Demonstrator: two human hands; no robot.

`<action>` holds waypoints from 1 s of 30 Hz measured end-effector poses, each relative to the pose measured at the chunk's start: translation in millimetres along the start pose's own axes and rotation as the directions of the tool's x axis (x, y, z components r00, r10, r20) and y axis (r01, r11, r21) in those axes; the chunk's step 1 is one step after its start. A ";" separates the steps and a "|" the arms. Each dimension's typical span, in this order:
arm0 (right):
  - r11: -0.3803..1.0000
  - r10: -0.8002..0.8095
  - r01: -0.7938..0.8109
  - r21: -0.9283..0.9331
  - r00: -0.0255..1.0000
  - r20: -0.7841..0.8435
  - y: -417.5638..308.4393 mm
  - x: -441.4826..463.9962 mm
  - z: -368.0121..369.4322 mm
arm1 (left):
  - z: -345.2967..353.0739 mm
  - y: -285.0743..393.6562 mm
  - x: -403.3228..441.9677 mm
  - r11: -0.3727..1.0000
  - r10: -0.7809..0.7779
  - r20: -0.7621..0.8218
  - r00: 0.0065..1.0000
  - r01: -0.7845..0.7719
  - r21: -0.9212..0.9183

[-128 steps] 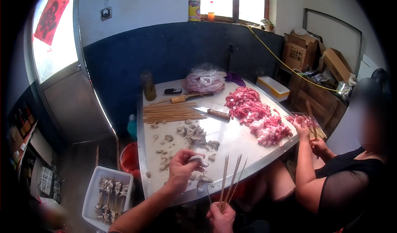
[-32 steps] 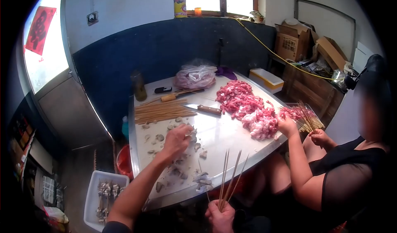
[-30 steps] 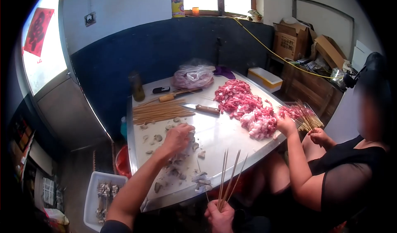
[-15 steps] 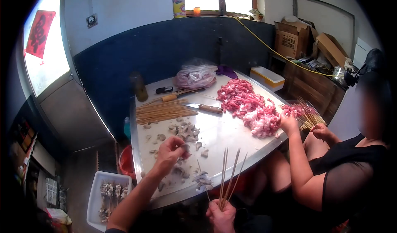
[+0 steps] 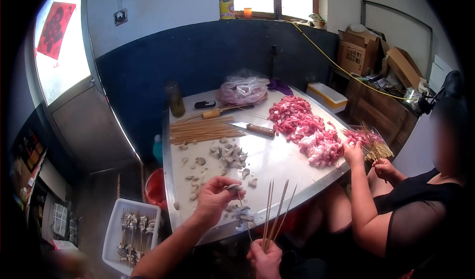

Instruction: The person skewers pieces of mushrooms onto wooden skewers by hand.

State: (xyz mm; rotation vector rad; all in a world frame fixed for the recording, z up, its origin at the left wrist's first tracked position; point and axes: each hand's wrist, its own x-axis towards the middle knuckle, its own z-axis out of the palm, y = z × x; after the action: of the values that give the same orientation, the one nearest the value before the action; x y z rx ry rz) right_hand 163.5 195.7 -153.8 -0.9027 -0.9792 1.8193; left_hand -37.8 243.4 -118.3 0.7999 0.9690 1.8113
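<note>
My left hand [image 5: 213, 201], fingers pinched, holds a grey mushroom piece [image 5: 234, 187] at the upper tip of an upright bamboo skewer. Lower on that skewer, several threaded mushroom pieces [image 5: 242, 215] sit bunched together. At the bottom, my right hand [image 5: 265, 260] is closed around the skewer's lower end and several bare bamboo skewers [image 5: 280, 213] that fan upward. Loose mushroom pieces [image 5: 230, 156] lie in a heap and scattered on the table [image 5: 292, 177] beyond my left hand. Behind them is a bundle of bare skewers [image 5: 203, 130].
A knife [image 5: 260, 129] lies mid-table beside a heap of raw meat [image 5: 309, 130]. At right, a co-worker's hands [image 5: 353, 154] hold meat and skewers. A white bin [image 5: 110, 237] with filled mushroom skewers stands at lower left, near a red bucket [image 5: 155, 187].
My left hand has moved right and slightly down from over the loose mushrooms, bringing a mushroom piece to the skewer tip. My right hand stays in place. The view has shifted slightly.
</note>
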 end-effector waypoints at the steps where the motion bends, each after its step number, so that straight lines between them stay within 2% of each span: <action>1: 1.000 -0.002 0.002 -0.006 1.000 -0.003 0.1 -0.2 0.4 | -0.2 -0.1 -0.6 1.000 0.000 -0.001 1.000 0.000 0.001; 7: 1.000 0.006 -0.006 0.012 1.000 -0.004 2.6 0.2 -0.1 | 6.2 -1.1 -6.3 0.998 -0.018 -0.008 1.000 0.017 -0.066; 9: 1.000 0.010 -0.010 0.017 1.000 -0.003 2.2 -0.4 0.0 | 6.5 -5.3 -8.8 0.993 -0.081 -0.041 0.996 0.077 -0.095; 13: 1.000 0.011 -0.011 0.021 1.000 -0.013 3.1 -0.2 -1.0 | 7.3 -6.8 -12.3 0.994 -0.073 -0.017 0.997 0.072 -0.077; 15: 1.000 0.012 -0.012 0.029 1.000 -0.012 3.8 -0.3 -2.6 | 5.9 -0.6 -13.6 0.999 -0.007 0.108 0.994 0.012 -0.050; 16: 0.999 0.014 -0.014 0.036 1.000 -0.010 3.4 -0.7 -3.0 | 1.4 -0.5 -12.3 0.999 -0.008 0.110 0.994 0.013 -0.049; 18: 0.999 0.002 -0.001 0.041 1.000 -0.014 3.1 -0.9 -3.4 | -8.2 -2.3 -8.1 0.998 0.022 0.290 0.957 -0.037 0.045; 21: 0.998 -0.019 0.020 0.063 0.999 -0.026 2.9 -0.3 -3.9 | -7.3 -4.8 -9.8 0.989 -0.045 0.373 0.927 -0.011 0.146; 22: 0.996 -0.026 0.029 0.082 0.999 -0.036 3.0 -0.5 -4.8 | -7.5 -2.7 -8.1 0.989 -0.046 0.375 0.926 -0.010 0.147; 23: 0.996 -0.027 0.030 0.083 0.999 -0.040 1.1 -0.3 -5.1 | -8.6 2.2 -3.8 0.971 -0.047 0.353 0.934 -0.039 0.234; 24: 0.996 -0.028 0.031 0.088 0.999 -0.035 -0.9 0.9 -5.5 | -8.8 6.5 2.4 0.945 -0.046 0.334 0.942 -0.068 0.321; 26: 0.995 -0.025 0.028 0.095 0.999 -0.034 -1.3 1.5 -5.6 | -13.2 3.5 25.6 0.792 0.026 0.166 0.986 -0.122 0.599; 27: 0.995 -0.011 0.015 0.099 0.999 -0.043 0.2 2.7 -6.3 | -13.1 7.7 37.7 0.648 0.061 0.096 0.993 -0.113 0.753; 28: 0.995 0.002 0.003 0.103 0.999 -0.052 0.2 3.8 -6.7 | -14.6 7.1 51.7 0.650 0.060 0.097 0.993 -0.113 0.752; 30: 0.995 0.014 -0.009 0.095 0.999 -0.042 -0.4 4.6 -7.6 | -18.9 -1.0 81.1 0.245 0.287 0.345 0.894 -0.417 0.875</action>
State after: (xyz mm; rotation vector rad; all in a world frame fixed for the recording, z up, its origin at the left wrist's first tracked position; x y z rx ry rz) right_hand 168.6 202.0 -157.6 -0.8873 -0.8557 1.8325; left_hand -84.1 312.6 -118.4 1.9830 1.9450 1.3424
